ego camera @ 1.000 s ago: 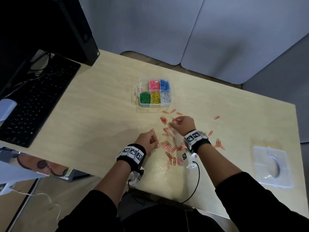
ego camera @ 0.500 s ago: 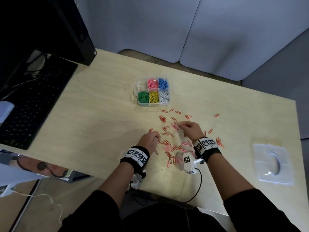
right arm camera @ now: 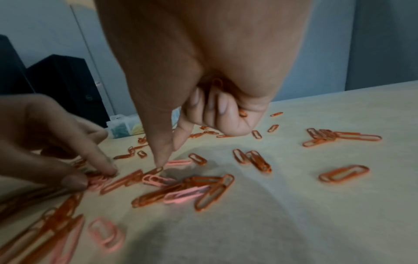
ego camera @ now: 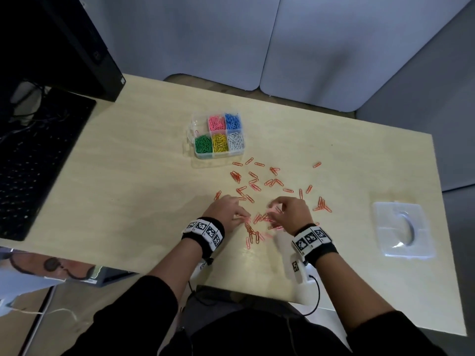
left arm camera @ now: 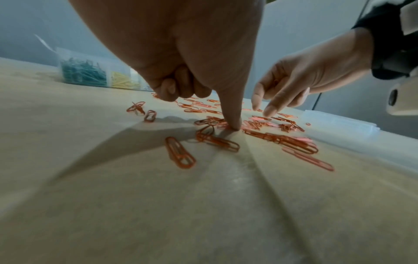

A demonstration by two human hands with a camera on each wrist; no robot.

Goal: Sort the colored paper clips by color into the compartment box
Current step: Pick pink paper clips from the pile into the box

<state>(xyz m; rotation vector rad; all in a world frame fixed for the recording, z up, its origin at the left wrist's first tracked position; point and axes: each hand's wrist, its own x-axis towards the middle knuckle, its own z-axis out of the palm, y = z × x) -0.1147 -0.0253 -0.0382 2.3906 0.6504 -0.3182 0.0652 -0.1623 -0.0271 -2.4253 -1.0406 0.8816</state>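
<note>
The clear compartment box [ego camera: 218, 137] stands at mid-table with pink, blue, green, yellow and white clips in separate cells; its far-left cell holds one clip. Orange paper clips [ego camera: 253, 182] lie scattered in front of it, and a few pink clips [right arm camera: 187, 193] are mixed into the near pile. My left hand [ego camera: 245, 218] presses thumb and a fingertip onto pink clips [right arm camera: 97, 180] on the table, its other fingers curled. My right hand [ego camera: 273, 209] keeps orange clips [right arm camera: 217, 84] tucked under its curled fingers, while its thumb and forefinger [right arm camera: 167, 157] point down just above the pile.
A black keyboard [ego camera: 38, 160] and a computer tower [ego camera: 84, 47] stand on the left. A clear plastic lid [ego camera: 403, 227] lies at the right edge. Grey partition panels [ego camera: 282, 34] back the table. Clips spread rightward to about [ego camera: 321, 205].
My right hand has drawn back from the far clips to the near pile. My left hand has slid right to the same pile and set its fingertips on it.
</note>
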